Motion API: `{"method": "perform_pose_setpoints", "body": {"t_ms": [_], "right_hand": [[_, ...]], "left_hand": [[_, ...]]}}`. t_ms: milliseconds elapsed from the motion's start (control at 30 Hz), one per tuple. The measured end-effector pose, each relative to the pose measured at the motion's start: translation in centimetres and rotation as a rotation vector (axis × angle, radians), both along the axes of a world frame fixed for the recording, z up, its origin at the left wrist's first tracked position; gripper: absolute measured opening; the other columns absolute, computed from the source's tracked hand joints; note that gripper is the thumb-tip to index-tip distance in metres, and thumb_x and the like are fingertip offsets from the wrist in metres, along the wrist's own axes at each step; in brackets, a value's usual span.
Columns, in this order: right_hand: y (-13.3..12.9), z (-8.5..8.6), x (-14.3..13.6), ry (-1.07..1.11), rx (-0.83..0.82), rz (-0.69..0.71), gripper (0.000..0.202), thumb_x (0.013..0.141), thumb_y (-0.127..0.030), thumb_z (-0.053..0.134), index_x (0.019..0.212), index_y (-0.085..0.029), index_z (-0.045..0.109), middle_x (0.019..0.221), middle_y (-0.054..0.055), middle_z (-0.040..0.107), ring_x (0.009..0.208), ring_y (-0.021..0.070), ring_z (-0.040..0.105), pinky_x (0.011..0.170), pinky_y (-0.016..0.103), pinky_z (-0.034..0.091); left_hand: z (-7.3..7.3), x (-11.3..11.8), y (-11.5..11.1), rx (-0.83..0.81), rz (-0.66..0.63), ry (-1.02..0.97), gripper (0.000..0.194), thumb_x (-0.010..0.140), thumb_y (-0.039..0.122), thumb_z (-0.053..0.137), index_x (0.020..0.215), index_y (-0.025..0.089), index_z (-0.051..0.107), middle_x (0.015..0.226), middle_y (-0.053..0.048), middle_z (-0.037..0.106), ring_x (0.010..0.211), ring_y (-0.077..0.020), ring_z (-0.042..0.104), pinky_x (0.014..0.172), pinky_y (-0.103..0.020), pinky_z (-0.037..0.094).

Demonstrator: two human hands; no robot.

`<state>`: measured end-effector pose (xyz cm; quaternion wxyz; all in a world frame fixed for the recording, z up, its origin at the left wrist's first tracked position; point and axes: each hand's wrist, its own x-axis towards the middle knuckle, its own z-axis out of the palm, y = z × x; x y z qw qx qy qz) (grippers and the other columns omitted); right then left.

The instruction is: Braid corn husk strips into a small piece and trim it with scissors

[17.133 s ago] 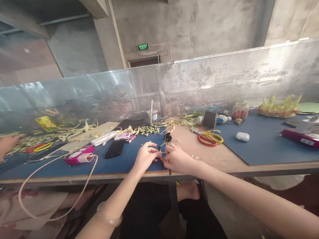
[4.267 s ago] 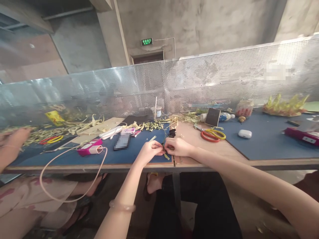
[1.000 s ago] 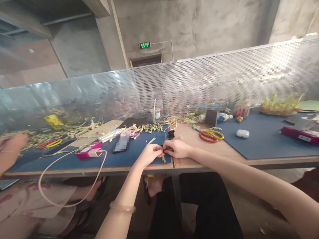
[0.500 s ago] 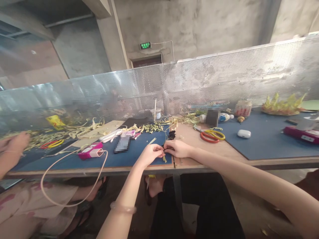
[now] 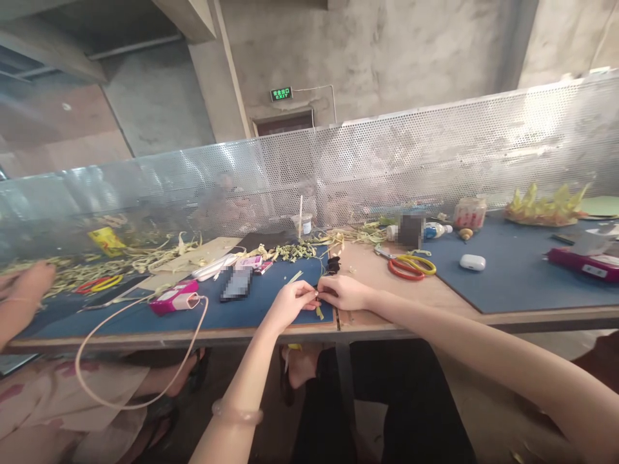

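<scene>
My left hand (image 5: 294, 301) and my right hand (image 5: 344, 293) meet fingertip to fingertip over the table's front edge. Both are closed in a pinch on something small and dark that my fingers mostly hide. A pale green strip (image 5: 319, 313) hangs just below the fingertips. Right behind my right hand lies a small black object (image 5: 333, 264). Thin green strips (image 5: 294, 277) rest on the blue mat (image 5: 271, 310) beyond my left hand. Scissors with red and yellow handles (image 5: 411, 267) lie to the right of my hands.
Left of centre are a phone (image 5: 236, 283) and a pink box (image 5: 175, 298) with a looping cable. Dried strips (image 5: 145, 259) line the back. Earbud case (image 5: 472, 262), jar (image 5: 470, 213) and bottle (image 5: 438, 229) stand right. A person's hand (image 5: 31, 290) is far left.
The view has shifted slightly. My hands remain together at the same place, with only small changes at the fingertips.
</scene>
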<state>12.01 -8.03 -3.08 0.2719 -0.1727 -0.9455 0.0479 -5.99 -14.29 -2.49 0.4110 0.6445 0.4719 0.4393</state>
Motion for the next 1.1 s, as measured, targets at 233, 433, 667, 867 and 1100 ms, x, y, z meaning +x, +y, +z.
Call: {"method": "perform_pose_setpoints", "body": {"t_ms": [233, 433, 667, 867, 1100], "right_hand": [[-0.4, 0.3, 0.3, -0.03, 0.065, 0.03, 0.006, 0.085, -0.017, 0.043, 0.086, -0.018, 0.049, 0.078, 0.002, 0.058, 0.066, 0.012, 0.052, 0.06, 0.021, 0.037], [-0.6, 0.6, 0.6, -0.071, 0.164, 0.033, 0.007, 0.083, -0.016, 0.042, 0.084, -0.018, 0.049, 0.076, 0.002, 0.056, 0.062, 0.0116, 0.05, 0.057, 0.021, 0.036], [-0.6, 0.8, 0.8, -0.135, 0.302, 0.034, 0.011, 0.084, -0.017, 0.04, 0.082, -0.018, 0.051, 0.078, 0.004, 0.055, 0.066, 0.0124, 0.05, 0.056, 0.022, 0.033], [-0.7, 1.0, 0.9, -0.19, 0.42, 0.038, 0.016, 0.087, -0.019, 0.037, 0.08, -0.017, 0.052, 0.076, 0.004, 0.053, 0.07, 0.0136, 0.049, 0.057, 0.023, 0.034], [-0.6, 1.2, 1.0, -0.266, 0.552, 0.048, 0.019, 0.087, -0.018, 0.036, 0.079, -0.017, 0.053, 0.084, 0.006, 0.052, 0.073, 0.015, 0.046, 0.057, 0.026, 0.03]], "left_hand": [[-0.2, 0.0, 0.0, 0.004, 0.004, -0.036, 0.017, 0.074, 0.031, 0.062, 0.072, 0.017, 0.052, 0.07, -0.003, 0.064, 0.073, -0.0227, 0.068, 0.071, -0.037, 0.053], [-0.3, 0.0, 0.2, 0.003, 0.016, -0.049, 0.018, 0.076, 0.032, 0.06, 0.073, 0.019, 0.048, 0.069, 0.001, 0.058, 0.07, -0.0214, 0.068, 0.069, -0.035, 0.053], [-0.3, 0.0, 0.2, -0.002, 0.038, -0.055, 0.017, 0.078, 0.033, 0.057, 0.075, 0.02, 0.047, 0.07, 0.001, 0.057, 0.07, -0.0204, 0.068, 0.069, -0.035, 0.053], [-0.3, -0.1, 0.2, 0.0, 0.044, -0.069, 0.015, 0.079, 0.029, 0.054, 0.074, 0.019, 0.044, 0.072, 0.0, 0.057, 0.068, -0.0209, 0.068, 0.069, -0.036, 0.054], [-0.4, -0.2, 0.1, -0.003, 0.053, -0.075, 0.019, 0.08, 0.03, 0.052, 0.071, 0.017, 0.042, 0.109, -0.012, 0.057, 0.072, -0.0214, 0.069, 0.07, -0.038, 0.055]]}}
